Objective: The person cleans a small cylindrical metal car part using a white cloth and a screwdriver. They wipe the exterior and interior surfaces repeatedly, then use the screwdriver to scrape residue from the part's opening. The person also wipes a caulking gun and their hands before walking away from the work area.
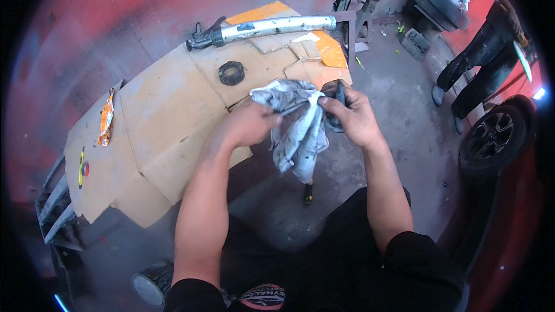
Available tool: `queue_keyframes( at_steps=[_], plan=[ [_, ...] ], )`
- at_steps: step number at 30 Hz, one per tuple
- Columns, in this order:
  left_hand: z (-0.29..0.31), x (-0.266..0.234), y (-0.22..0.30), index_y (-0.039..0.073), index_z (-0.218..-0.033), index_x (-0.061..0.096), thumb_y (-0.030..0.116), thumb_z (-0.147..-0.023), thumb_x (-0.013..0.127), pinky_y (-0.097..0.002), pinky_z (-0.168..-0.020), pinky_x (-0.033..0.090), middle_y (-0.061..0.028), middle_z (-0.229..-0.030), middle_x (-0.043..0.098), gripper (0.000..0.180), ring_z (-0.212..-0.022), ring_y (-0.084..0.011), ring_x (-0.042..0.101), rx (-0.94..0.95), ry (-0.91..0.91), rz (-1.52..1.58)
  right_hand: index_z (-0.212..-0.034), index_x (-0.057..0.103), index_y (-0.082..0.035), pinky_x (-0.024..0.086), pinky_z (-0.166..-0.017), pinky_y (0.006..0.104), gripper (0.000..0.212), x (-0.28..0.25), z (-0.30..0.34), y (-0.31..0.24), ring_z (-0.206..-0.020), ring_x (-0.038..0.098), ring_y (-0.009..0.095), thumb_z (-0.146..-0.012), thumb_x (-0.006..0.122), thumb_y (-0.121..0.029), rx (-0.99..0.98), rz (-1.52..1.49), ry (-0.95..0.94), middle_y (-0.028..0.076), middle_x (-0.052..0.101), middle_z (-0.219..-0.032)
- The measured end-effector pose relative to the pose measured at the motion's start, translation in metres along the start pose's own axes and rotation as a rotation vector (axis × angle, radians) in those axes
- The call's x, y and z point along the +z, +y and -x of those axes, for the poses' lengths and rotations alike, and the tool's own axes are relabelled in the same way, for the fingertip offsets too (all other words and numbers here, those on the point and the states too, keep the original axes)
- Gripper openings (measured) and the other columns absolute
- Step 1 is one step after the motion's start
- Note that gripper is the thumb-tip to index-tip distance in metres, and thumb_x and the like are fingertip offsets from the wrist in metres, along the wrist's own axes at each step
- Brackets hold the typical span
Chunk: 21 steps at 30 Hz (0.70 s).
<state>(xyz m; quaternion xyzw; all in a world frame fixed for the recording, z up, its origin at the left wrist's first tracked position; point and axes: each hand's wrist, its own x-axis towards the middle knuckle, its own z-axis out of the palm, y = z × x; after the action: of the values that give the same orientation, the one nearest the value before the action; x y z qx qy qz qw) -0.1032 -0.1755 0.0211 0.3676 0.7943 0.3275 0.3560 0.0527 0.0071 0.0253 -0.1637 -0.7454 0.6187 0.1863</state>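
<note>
A stained white-and-grey rag [298,138] hangs bunched between my two hands. My left hand [254,122], slightly blurred, is closed on the rag's left side, its fingertips partly covered by the cloth. My right hand [359,117] is closed around a dark, roughly cylindrical part [340,95], its thumb pinning the rag's edge against it. Much of that part is hidden by the fingers and cloth. Beyond my hands, a silver tube-shaped sealant gun [277,27] with a black handle lies across the cardboard. A black ridged ring [232,73] lies nearer, also on the cardboard.
Flattened cardboard [167,92] covers the work surface. An orange crumpled packet [106,118], a yellow cutter [81,167] and a red ring [86,169] lie at left. At right, a person's legs [480,60] stand beyond a car wheel [496,136]. Tires [436,6] are stacked behind.
</note>
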Motion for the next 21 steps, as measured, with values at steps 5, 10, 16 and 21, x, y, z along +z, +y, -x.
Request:
queue_keyframes(
  at_steps=[5, 10, 16, 21],
  plan=[
    [0.022, -0.027, 0.018, 0.007, -0.129, 0.061, 0.02, -0.081, 0.076, -0.0408, -0.097, 0.046, -0.0138, -0.121, 0.065, 0.052, -0.106, -0.0272, 0.063, 0.217, 0.183, 0.033, -0.102, 0.069, -0.001, 0.049, -0.067, 0.0231, 0.017, -0.021, -0.002, 0.01, -0.072, 0.061, 0.006, -0.089, 0.067, -0.012, 0.138, -0.237, 0.012, 0.0, 0.068, -0.085],
    [0.008, 0.041, 0.036, 0.008, -0.127, 0.06, 0.014, -0.075, 0.079, -0.042, -0.095, 0.046, -0.0157, -0.116, 0.065, 0.055, -0.106, -0.0305, 0.063, 0.766, 0.629, -0.208, -0.1, 0.068, 0.001, 0.05, -0.066, 0.0242, 0.018, -0.008, -0.005, 0.008, -0.072, 0.063, 0.008, -0.088, 0.068, -0.014, 0.162, -0.452, -0.002, 0.002, 0.069, -0.085],
    [-0.016, 0.061, 0.013, 0.004, -0.118, 0.06, 0.014, -0.084, 0.071, -0.0428, -0.092, 0.047, -0.0192, -0.111, 0.066, 0.038, -0.104, -0.0354, 0.063, 0.422, 0.531, 0.111, -0.106, 0.066, 0.001, 0.05, -0.063, 0.0247, 0.041, -0.009, -0.009, 0.015, -0.068, 0.06, 0.009, -0.092, 0.066, -0.039, 0.144, -0.319, 0.03, 0.001, 0.064, -0.079],
    [-0.04, 0.05, -0.01, 0.003, -0.112, 0.068, 0.016, -0.089, 0.066, -0.0378, -0.081, 0.052, -0.0135, -0.092, 0.072, 0.026, -0.087, -0.0319, 0.07, 0.361, 0.654, 0.354, -0.129, 0.055, 0.001, 0.048, -0.064, 0.0262, 0.091, -0.02, -0.008, 0.016, -0.071, 0.057, 0.011, -0.088, 0.036, -0.078, 0.163, -0.454, -0.033, 0.004, 0.06, -0.09]
  ],
)
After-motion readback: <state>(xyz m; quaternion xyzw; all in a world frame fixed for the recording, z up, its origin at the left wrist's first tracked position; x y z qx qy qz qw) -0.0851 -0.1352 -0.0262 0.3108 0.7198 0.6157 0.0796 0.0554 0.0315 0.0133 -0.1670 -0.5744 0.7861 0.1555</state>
